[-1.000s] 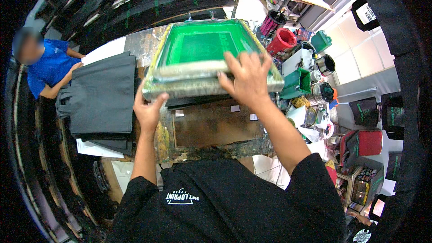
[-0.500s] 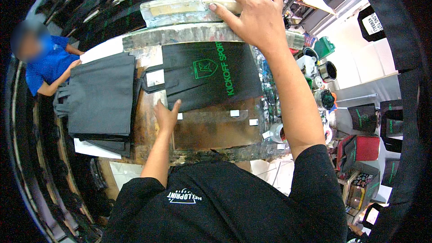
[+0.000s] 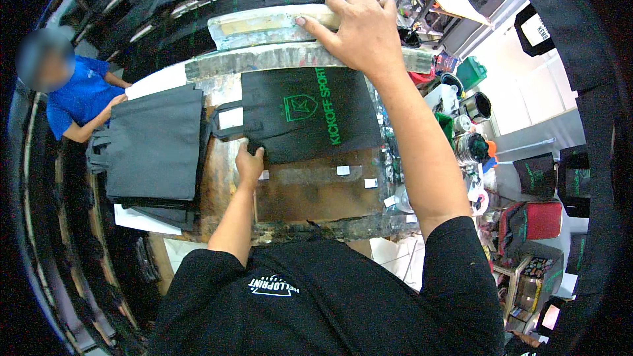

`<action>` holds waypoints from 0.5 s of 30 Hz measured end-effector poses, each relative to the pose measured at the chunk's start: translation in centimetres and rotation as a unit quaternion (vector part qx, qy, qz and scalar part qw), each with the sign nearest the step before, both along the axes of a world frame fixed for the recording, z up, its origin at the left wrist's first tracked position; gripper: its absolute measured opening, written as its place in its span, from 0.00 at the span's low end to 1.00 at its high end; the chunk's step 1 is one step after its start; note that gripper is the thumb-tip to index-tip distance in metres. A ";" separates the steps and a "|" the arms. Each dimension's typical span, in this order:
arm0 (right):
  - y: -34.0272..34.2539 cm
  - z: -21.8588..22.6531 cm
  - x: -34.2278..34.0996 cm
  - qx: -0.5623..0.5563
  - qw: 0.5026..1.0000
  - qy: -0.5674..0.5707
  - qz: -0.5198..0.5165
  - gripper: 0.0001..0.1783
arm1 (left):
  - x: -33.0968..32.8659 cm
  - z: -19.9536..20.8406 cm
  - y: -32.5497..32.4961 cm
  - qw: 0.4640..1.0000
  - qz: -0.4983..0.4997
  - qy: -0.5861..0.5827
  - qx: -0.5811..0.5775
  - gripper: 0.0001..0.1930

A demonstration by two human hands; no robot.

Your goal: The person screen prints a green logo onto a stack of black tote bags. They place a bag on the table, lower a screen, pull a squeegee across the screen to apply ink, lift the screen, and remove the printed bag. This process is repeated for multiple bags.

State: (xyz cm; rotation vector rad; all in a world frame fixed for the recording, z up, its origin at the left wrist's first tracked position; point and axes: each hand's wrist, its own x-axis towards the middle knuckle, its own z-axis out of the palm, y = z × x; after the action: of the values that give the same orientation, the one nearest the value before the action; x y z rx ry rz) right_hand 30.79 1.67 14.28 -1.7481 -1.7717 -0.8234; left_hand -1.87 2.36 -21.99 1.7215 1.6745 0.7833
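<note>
A black tote bag (image 3: 283, 142) with a green printed crest and lettering lies flat on the brown worktable board (image 3: 316, 198), its handle loop (image 3: 227, 117) to the left. My left hand (image 3: 248, 166) has its fingers closed at the bag's near left corner, pinching the edge. Farther up, my right hand (image 3: 366, 33) grips a paint-stained, pale wooden bar (image 3: 264, 28), thumb in front and fingers over the top. Beneath that bar runs the edge of a stained frame (image 3: 257, 58), which stands raised above the bag's far end.
A stack of black bags (image 3: 155, 145) lies to the left. Beyond it stands a person in a blue shirt (image 3: 82, 105). Paint cans (image 3: 471, 145) and a green container (image 3: 471, 72) crowd the right side. Small white tabs (image 3: 343, 171) sit on the board.
My left hand has drawn its fingers together on the bag's corner. My right hand still grips the bar. The whole view has shifted slightly.
</note>
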 end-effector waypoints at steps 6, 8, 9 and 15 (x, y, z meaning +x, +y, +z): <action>0.6 0.5 0.7 -0.030 0.999 0.010 -0.008 0.37 | -0.3 14.1 5.6 0.975 -0.090 -0.200 -0.030 0.19; 0.6 0.5 0.6 -0.051 0.998 0.027 -0.001 0.39 | -3.6 17.3 7.1 0.973 -0.068 -0.214 -0.053 0.23; 0.7 0.6 0.6 -0.059 0.998 0.023 -0.006 0.40 | -5.7 18.4 7.9 0.973 -0.050 -0.218 -0.062 0.26; 1.7 1.0 0.8 -0.046 0.999 0.002 -0.018 0.40 | -19.8 24.7 9.7 0.965 0.061 -0.245 -0.068 0.35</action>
State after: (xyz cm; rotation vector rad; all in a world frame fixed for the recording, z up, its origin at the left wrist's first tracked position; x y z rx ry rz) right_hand 31.64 3.40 15.31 -1.8448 -1.8063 -0.7632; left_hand -21.67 12.09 2.75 1.2131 1.4563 1.0279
